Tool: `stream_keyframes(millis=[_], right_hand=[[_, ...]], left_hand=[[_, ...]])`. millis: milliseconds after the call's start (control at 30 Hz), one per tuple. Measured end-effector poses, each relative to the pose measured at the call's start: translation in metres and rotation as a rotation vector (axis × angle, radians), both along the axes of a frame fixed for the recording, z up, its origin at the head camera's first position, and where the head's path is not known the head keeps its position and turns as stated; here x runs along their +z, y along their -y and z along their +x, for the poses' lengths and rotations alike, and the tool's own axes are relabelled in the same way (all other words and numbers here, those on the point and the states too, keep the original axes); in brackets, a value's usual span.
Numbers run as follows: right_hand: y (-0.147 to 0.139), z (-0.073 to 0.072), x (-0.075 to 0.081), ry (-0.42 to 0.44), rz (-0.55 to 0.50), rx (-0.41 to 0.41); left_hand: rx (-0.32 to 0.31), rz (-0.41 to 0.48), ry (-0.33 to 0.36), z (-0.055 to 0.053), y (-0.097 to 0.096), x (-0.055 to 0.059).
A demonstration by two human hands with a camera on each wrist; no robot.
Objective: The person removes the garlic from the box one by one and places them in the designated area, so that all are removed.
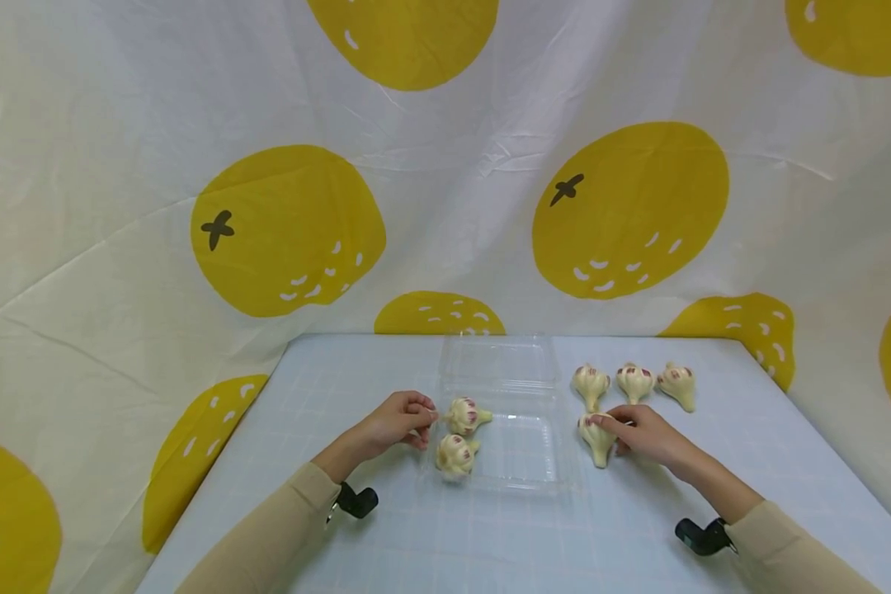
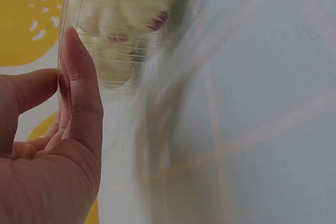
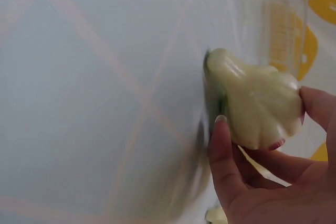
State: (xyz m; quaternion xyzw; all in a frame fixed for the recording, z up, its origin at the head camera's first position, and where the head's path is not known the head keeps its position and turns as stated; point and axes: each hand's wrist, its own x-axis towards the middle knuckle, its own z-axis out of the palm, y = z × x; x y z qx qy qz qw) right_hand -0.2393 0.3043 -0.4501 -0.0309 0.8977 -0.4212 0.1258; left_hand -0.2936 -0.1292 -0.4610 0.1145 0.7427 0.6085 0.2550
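A clear plastic container (image 1: 520, 488) lies with its hinged lid folded back. Two garlic bulbs (image 1: 456, 455) sit along its left side. My left hand (image 1: 401, 422) pinches the container's left rim between thumb and fingers; in the left wrist view the thumb and index finger (image 2: 83, 87) meet at the clear edge. To the right of the container, my right hand (image 1: 642, 433) grips a garlic bulb (image 1: 598, 441), its neck pointing toward me. In the right wrist view the thumb and fingers are around the round end of that bulb (image 3: 262, 103), which is at the table surface.
Three more garlic bulbs (image 1: 634, 381) lie in a row behind my right hand. The transparent lid (image 1: 499, 363) spreads toward the back edge of the pale checked table (image 1: 520, 544). A white curtain (image 1: 453, 198) with yellow fruit prints hangs behind.
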Motion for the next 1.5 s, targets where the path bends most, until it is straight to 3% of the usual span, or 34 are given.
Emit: stream_keyframes(millis=[333, 567, 800, 933, 1100, 1167, 1333, 1500], right_hand=[[0.000, -0.002, 0.000, 0.054, 0.036, 0.015], [0.000, -0.004, 0.002, 0.034, 0.038, 0.058], [0.000, -0.003, 0.002, 0.045, 0.061, 0.043], [0.000, 0.003, 0.007, -0.068, 0.129, 0.034], [0.006, 0.012, 0.021, -0.342, 0.218, 0.023], [0.011, 0.014, 0.028, -0.416, 0.238, 0.019], [0.032, 0.019, 0.043, -0.452, 0.208, 0.030], [0.056, 0.025, 0.042, -0.465, 0.134, 0.092]], left_hand=[[0.004, 0.011, -0.001, -0.001, -0.001, -0.003], [-0.002, 0.013, -0.012, -0.003, 0.000, 0.002], [-0.002, 0.010, -0.002, -0.003, 0.000, 0.001], [0.001, 0.003, 0.003, -0.003, 0.000, -0.001], [0.006, 0.002, 0.008, -0.004, 0.002, -0.002], [0.007, 0.003, 0.013, -0.004, 0.002, -0.003], [0.008, 0.005, 0.014, -0.004, 0.001, -0.003], [0.014, 0.004, 0.024, -0.004, 0.001, -0.003]])
